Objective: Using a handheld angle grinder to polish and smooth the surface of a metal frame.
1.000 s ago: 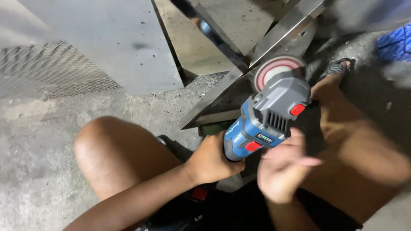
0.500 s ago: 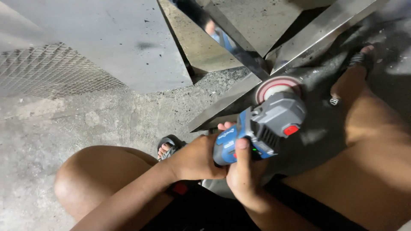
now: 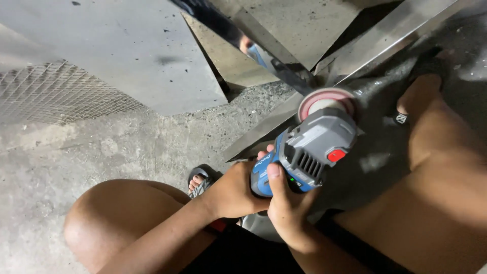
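Crossed steel bars (image 3: 284, 71) block ahead; bare concrete floor (image 3: 127, 142) leftward.

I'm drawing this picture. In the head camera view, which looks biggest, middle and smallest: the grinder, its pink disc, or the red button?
1. Grinder, held in both hands, looks biggest.
2. Pink disc at its front, partly hidden by the grinder's body.
3. Red button on the grey housing, clearly smallest.

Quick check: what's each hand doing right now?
Left hand: closed around the blue body of the angle grinder.
Right hand: closed on the same grinder, thumb along its side.
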